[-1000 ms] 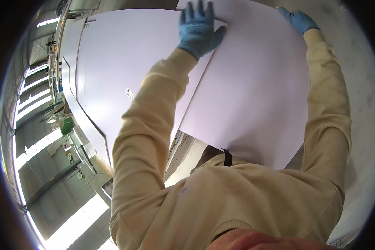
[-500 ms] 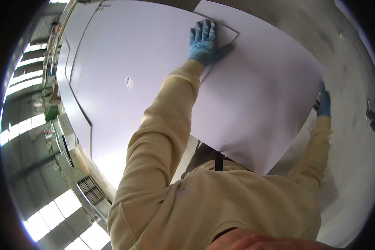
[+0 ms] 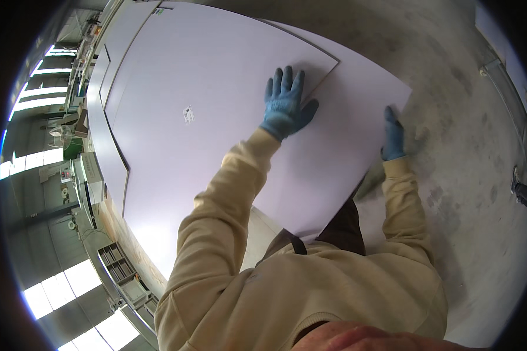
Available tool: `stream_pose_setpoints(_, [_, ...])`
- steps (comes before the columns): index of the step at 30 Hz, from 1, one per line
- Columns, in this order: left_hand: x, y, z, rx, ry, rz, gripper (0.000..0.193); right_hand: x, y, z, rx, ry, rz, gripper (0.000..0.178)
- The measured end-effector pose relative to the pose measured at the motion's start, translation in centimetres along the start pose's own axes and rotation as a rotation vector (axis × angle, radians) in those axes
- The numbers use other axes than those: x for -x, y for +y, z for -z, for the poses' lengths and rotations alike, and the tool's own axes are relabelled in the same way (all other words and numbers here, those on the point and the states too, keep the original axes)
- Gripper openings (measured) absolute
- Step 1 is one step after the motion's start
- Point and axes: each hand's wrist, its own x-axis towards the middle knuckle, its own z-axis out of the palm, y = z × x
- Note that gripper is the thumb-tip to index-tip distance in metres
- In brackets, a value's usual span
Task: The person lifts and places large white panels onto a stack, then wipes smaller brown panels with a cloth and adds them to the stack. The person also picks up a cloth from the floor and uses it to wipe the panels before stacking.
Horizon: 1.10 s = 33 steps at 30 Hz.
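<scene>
A large pale lilac-white panel [image 3: 345, 134] lies in front of me, its near corner against my waist. Beside it is a bigger panel of the same colour [image 3: 216, 64], with a small white label [image 3: 188, 115]; its dark-edged corner seems to overlap the nearer panel. My left hand [image 3: 284, 108], in a blue glove, rests palm down near that corner, fingers spread and thumb reaching toward the nearer panel. At the nearer panel's right edge, my blue-gloved right hand [image 3: 394, 136] grips, fingers close together and partly hidden.
More pale panels [image 3: 112, 137] with dark edges lie to the left. Beyond them stand a grey machine [image 3: 92, 175], a green object [image 3: 73, 149] and a rack with slots [image 3: 117, 263]. Grey concrete floor [image 3: 451, 152] extends on the right, with a dark shoe [image 3: 522, 190] at the far right.
The nearer panel has shifted left, and my right hand has come in with its edge. My left hand sits lower in view, still flat with its fingers spread.
</scene>
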Motion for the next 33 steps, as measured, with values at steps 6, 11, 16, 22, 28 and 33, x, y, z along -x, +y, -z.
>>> stream_pose_setpoints(6, [10.9,-0.7,4.1,0.106,0.162,-0.030,0.084,2.4,7.5,-9.2,-0.049,0.083,0.168,0.046])
stream_pose_setpoints(11, [22.6,-0.5,7.0,0.073,0.000,0.072,0.100,3.9,10.8,-15.4,-0.072,0.286,0.181,0.042])
stream_pose_setpoints(16, [27.2,-4.2,4.9,-0.203,0.108,0.170,0.090,5.1,10.9,-18.5,0.226,0.160,0.279,0.061])
stream_pose_setpoints(22, [27.2,-8.0,3.3,-0.143,0.222,0.262,0.076,2.9,9.6,-21.1,0.351,-0.120,0.199,0.076])
stream_pose_setpoints(28, [26.6,-8.2,3.4,-0.251,0.169,0.271,0.077,4.3,6.9,-22.6,0.323,-0.156,0.274,0.081])
stream_pose_setpoints(33, [26.7,-8.7,4.0,-0.211,0.164,0.275,0.080,1.8,2.7,-21.4,0.743,0.186,0.355,0.099])
